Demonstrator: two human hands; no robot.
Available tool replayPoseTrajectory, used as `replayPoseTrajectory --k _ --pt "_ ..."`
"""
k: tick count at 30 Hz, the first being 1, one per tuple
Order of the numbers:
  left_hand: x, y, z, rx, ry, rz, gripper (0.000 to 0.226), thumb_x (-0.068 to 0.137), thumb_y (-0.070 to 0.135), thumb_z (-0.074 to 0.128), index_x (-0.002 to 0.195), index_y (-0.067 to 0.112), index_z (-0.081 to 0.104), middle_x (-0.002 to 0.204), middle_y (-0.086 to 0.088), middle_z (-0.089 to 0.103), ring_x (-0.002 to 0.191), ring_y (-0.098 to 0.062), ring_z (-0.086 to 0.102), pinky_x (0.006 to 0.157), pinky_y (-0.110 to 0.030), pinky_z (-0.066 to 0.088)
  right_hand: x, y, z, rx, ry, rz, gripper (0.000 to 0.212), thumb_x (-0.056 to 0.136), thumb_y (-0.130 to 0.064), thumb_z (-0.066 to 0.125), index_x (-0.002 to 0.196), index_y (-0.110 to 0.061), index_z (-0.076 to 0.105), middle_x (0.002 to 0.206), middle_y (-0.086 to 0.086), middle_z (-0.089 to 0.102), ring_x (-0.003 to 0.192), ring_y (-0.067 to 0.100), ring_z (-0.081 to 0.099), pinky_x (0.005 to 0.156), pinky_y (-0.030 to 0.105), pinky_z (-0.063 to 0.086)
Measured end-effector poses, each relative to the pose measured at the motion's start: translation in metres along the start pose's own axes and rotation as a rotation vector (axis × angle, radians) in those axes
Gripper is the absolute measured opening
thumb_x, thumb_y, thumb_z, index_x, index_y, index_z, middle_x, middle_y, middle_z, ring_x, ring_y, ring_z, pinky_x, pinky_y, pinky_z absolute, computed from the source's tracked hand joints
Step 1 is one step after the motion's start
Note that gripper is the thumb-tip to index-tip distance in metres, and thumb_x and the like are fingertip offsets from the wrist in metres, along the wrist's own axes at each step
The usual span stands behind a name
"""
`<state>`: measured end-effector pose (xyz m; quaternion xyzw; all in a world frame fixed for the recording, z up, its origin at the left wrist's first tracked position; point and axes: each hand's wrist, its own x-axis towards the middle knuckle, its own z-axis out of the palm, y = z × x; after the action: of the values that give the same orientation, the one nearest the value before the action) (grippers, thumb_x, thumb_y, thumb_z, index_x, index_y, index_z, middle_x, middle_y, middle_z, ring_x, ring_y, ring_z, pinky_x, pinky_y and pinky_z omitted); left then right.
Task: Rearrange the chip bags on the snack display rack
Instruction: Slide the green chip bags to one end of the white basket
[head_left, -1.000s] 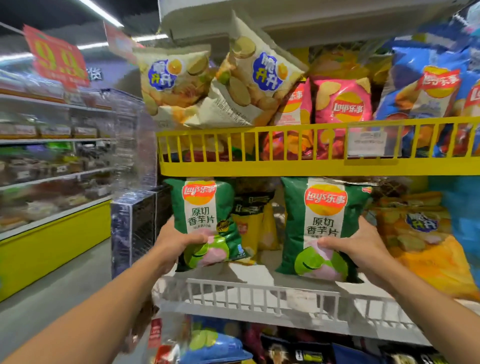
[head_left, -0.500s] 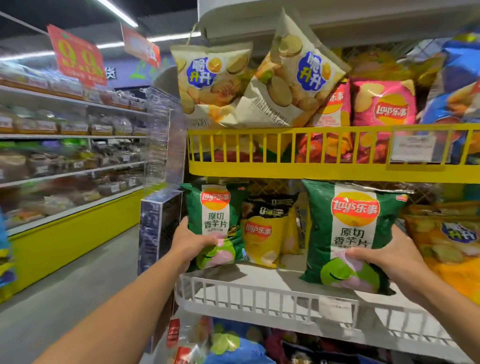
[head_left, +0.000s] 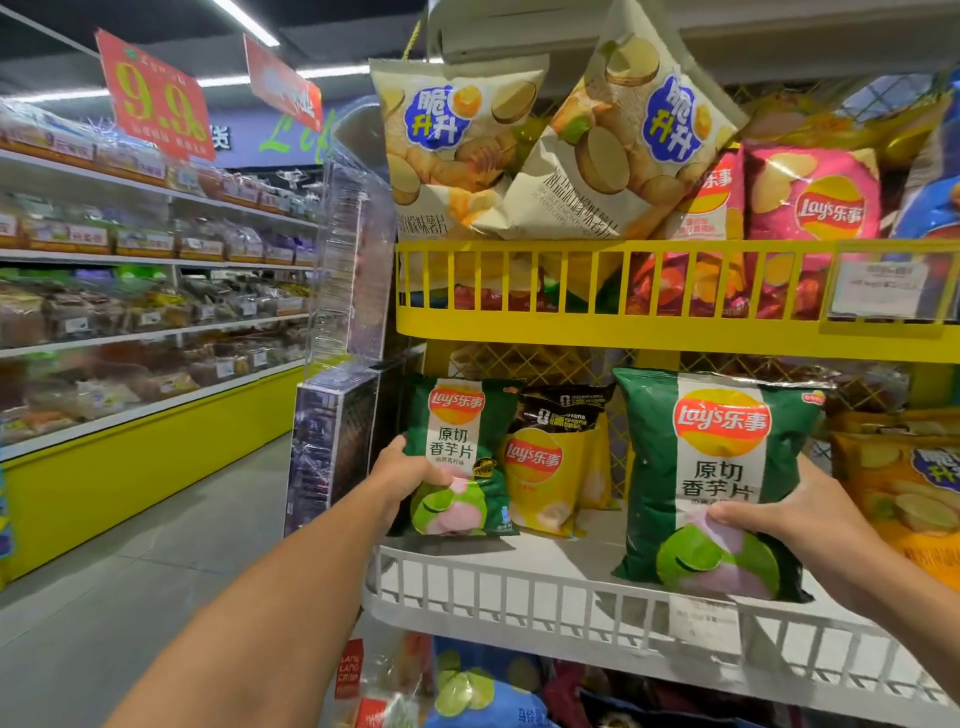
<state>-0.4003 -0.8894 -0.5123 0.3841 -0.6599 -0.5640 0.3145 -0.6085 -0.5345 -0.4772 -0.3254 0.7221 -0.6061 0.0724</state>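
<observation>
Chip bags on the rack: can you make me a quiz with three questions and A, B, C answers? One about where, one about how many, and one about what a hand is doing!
1. Where does the yellow bag stand?
A. On the white shelf, between two green bags
B. In a trolley
C. Hanging from a hook

2. How many green bags are being held?
A. One
B. Two
C. Four

3. What is the right hand doing?
A. Hanging empty
B. Waving
C. Gripping the big green bag

Answers:
1 A: it stands on the shelf with the small green bag on its left and the big green bag on its right.
2 B: the left hand grips the small green bag and the right hand grips the big one.
3 C: it pinches the lower part of that bag.
</observation>
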Motion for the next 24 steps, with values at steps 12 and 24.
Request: replayPoseTrajectory --k 12,24 --pt "-0.034 0.002 0.024 1.333 0.292 0.897 0.067 0.084 0.042 0.067 0.143 0.026 0.039 0.141 -0.009 0.042 0.131 -0.03 0.038 0.104 -0.043 0.038 -0.008 -0.007 0.02 0.095 -0.037 -0.016 0.059 0.06 0.009 0.087 0.104 -0.018 0.059 0.092 0.001 0.074 0.085 0.019 0.069 0.064 0.029 0.05" --pt "0.02 -0.017 0.038 1.587 -0.042 0.646 0.124 0.071 0.057 0.078 0.154 0.045 -0.014 0.159 -0.006 -0.037 0.142 -0.037 -0.039 0.114 -0.073 0.001 -0.006 0.003 0.012 0.11 -0.027 -0.073 0.067 0.048 -0.003 0.092 0.106 -0.021 0.063 0.094 0.002 0.079 0.087 0.023 0.074 0.073 0.037 0.055"
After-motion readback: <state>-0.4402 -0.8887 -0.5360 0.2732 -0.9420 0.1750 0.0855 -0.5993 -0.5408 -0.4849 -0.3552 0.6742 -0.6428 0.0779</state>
